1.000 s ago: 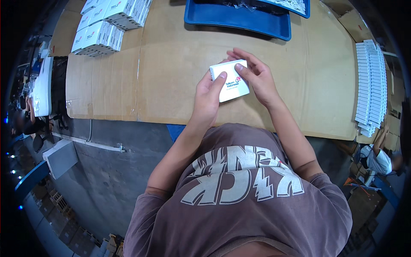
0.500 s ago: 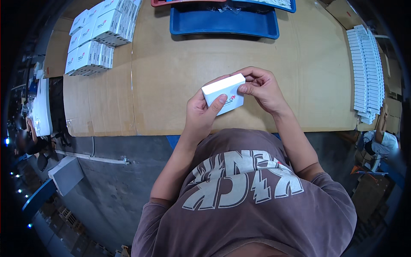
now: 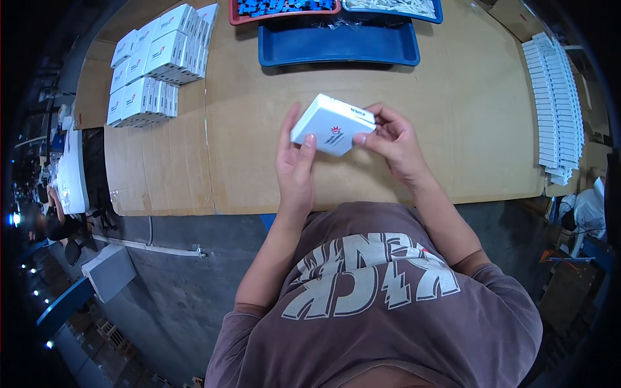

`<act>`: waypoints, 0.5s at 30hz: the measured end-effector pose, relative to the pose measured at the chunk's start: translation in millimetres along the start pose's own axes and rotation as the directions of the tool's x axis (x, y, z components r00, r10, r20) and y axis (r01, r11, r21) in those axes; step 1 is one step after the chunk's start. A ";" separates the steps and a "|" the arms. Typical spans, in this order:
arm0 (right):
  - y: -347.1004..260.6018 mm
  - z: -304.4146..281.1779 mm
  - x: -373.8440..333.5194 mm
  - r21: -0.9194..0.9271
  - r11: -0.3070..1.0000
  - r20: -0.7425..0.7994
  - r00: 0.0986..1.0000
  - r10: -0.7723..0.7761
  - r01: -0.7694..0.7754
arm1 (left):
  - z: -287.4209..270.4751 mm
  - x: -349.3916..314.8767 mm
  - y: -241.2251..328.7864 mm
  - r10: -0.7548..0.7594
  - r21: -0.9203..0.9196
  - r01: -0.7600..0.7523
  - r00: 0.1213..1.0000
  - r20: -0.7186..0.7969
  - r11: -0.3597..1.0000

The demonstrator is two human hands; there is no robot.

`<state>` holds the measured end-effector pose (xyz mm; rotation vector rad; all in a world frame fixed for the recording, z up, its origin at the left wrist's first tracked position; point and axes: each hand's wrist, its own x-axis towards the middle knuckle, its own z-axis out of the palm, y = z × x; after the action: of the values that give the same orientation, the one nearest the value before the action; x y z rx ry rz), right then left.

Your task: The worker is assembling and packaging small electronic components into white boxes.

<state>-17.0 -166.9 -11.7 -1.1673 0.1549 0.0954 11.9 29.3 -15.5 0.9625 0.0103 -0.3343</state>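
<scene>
A small white box (image 3: 323, 136) with a red mark on its front hangs tilted above the cardboard-covered table, held between both hands. My left hand (image 3: 297, 158) has its thumb on the box's front at the left corner, with the fingers up along its side. At the right end, my right hand (image 3: 396, 142) pinches the box, thumb in front and fingers curled behind. Part of those right fingers is hidden by the box. A printed narrow side of the box faces up.
Stacks of white boxes (image 3: 162, 58) stand at the far left. Rows of thin white boxes (image 3: 550, 110) line the right edge. At the back are a blue tray (image 3: 339, 52), a red tray of blue pieces (image 3: 284, 16) and another blue tray of pale pieces (image 3: 391, 13).
The box has been turned in my hands, so a printed narrow side now shows on top. My left fingers have moved to its left end. The view has shifted slightly.
</scene>
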 end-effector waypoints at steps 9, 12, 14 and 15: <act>-30.6 7.0 0.8 -0.183 0.971 -0.003 0.987 -0.158 0.155 | 2.4 6.7 27.6 0.127 0.504 -0.284 0.938 0.323 0.816; -25.5 8.2 2.4 -0.113 0.985 0.042 0.991 -0.124 0.128 | 4.4 0.8 22.6 0.084 0.460 -0.195 0.964 0.251 0.867; -27.5 12.9 5.0 0.037 0.976 0.028 0.976 -0.214 0.213 | 6.3 -2.5 24.6 0.076 0.352 -0.125 0.986 0.151 0.927; -27.0 11.5 4.0 0.037 0.977 0.028 0.977 -0.212 0.210 | 7.0 -3.3 25.9 0.075 0.352 -0.124 0.986 0.149 0.928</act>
<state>-8.0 -166.9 16.5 -1.1415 0.0037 -0.0760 15.1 38.2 9.8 1.2985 -0.2295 -0.3119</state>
